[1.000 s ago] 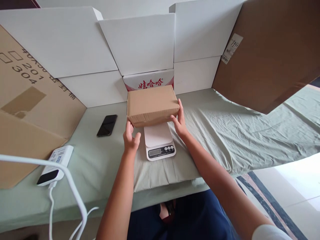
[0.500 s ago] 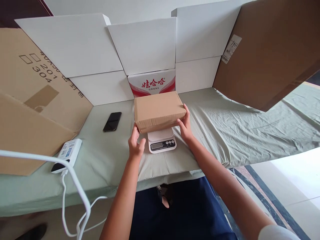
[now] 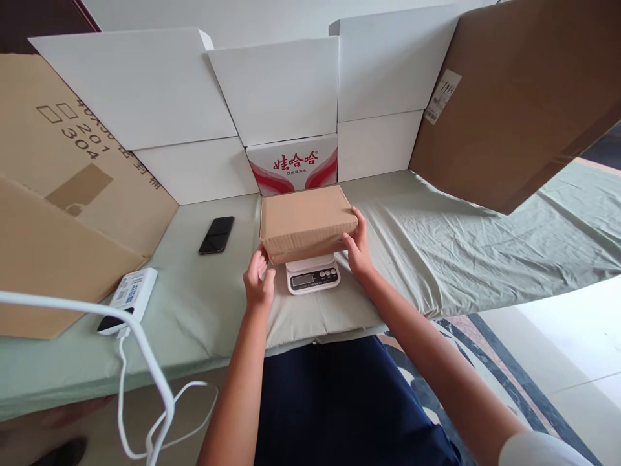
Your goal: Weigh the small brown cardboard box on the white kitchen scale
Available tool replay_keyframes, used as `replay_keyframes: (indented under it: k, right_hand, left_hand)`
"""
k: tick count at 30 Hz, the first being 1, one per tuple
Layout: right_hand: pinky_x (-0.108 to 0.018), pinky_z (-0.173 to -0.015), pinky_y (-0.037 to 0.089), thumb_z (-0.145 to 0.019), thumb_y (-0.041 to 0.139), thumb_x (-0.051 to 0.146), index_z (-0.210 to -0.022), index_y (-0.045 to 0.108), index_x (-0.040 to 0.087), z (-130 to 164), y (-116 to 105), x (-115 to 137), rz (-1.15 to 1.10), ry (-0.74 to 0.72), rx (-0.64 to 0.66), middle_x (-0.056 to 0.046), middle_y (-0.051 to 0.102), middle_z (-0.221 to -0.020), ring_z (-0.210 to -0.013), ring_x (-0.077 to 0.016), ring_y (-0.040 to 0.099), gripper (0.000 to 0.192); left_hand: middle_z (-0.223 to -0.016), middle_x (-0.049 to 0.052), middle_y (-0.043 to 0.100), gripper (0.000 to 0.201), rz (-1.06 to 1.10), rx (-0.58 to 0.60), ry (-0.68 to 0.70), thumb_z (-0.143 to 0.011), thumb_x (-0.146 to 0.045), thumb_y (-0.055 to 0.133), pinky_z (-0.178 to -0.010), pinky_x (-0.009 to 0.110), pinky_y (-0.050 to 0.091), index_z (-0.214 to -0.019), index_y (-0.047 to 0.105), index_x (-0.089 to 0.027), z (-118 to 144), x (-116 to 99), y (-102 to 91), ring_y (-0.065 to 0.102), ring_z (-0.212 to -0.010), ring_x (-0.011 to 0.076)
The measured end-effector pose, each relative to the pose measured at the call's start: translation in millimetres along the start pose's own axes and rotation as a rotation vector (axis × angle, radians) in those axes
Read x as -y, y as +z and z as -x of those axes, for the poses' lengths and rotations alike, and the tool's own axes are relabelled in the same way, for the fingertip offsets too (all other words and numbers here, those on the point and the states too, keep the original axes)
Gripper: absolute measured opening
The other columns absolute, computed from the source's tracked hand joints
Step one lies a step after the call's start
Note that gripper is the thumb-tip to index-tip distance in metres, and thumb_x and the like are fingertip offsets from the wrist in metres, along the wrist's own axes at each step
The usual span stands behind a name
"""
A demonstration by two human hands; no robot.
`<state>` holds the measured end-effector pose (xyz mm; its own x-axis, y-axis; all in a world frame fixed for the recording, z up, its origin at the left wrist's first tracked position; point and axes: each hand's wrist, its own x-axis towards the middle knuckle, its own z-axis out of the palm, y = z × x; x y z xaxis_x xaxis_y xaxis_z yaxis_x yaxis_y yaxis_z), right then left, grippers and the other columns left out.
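A closed brown cardboard box (image 3: 306, 220) sits over a small white kitchen scale (image 3: 313, 275) and covers most of its platform. Below the box's front edge, the scale's dark panel with its display and buttons shows; the display looks blank. My left hand (image 3: 259, 278) has its fingers against the lower left corner of the box, with the thumb held off it. At the right end, my right hand (image 3: 358, 244) grips the box, thumb on the front face and fingers round the side. Whether the box rests fully on the scale I cannot tell.
A black phone (image 3: 217, 235) lies left of the box on the green cloth (image 3: 208, 304). Further left is a white power strip (image 3: 130, 299) with a white cable (image 3: 160, 369). White boxes (image 3: 276, 90) stand behind, and large cartons (image 3: 509, 97) flank both sides.
The box has come slightly lower and toward me, both hands staying on it. The camera view has shifted a little.
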<state>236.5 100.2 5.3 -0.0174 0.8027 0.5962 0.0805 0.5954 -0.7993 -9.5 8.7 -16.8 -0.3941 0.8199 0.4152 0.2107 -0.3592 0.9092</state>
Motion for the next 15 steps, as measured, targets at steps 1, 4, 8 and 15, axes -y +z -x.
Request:
replay_keyframes:
  k: [1, 4, 8, 15]
  right_hand:
    - [-0.056, -0.128, 0.031, -0.098, 0.050, 0.060, -0.155, 0.037, 0.032, 0.2, 0.0, 0.3, 0.005, 0.000, 0.003, -0.009, 0.041, -0.159, -0.151, -0.0338, 0.039, 0.066]
    - [-0.056, -0.127, 0.033, -0.098, 0.050, 0.059, -0.155, 0.037, 0.032, 0.3, 0.4, -0.5, 0.004, -0.008, 0.009, -0.009, 0.042, -0.158, -0.149, -0.0340, 0.041, 0.065]
    - [-0.055, -0.126, 0.035, -0.097, 0.050, 0.061, -0.154, 0.036, 0.032, 0.0, 1.0, -5.2, 0.005, 0.003, 0.016, -0.009, 0.043, -0.158, -0.148, -0.0337, 0.042, 0.065]
    - [-0.055, -0.123, 0.039, -0.097, 0.052, 0.059, -0.155, 0.036, 0.032, 0.7, -0.1, -7.4, -0.033, 0.014, 0.031, -0.009, 0.044, -0.155, -0.145, -0.0335, 0.045, 0.066]
  left_hand:
    - [-0.143, 0.022, 0.065, 0.068, 0.003, -0.003, 0.003, -0.081, -0.031, 0.065, -0.118, 0.050, 0.046, -0.146, 0.056, -0.012, 0.0, -0.2, 0.0, 0.060, -0.138, 0.0358]
    - [-0.140, 0.022, 0.066, 0.064, 0.019, -0.033, 0.001, -0.082, -0.029, 0.064, -0.116, 0.049, 0.047, -0.142, 0.059, -0.011, 0.6, -1.5, -0.4, 0.062, -0.136, 0.0353]
    - [-0.139, 0.020, 0.068, 0.058, 0.012, -0.069, -0.001, -0.083, -0.029, 0.063, -0.116, 0.049, 0.048, -0.139, 0.062, -0.013, 1.9, -3.9, -1.0, 0.062, -0.135, 0.0344]
    - [-0.136, 0.018, 0.070, 0.056, 0.004, -0.079, -0.012, -0.082, -0.025, 0.061, -0.117, 0.049, 0.048, -0.137, 0.065, -0.014, 2.5, -5.8, -1.2, 0.063, -0.135, 0.0336]
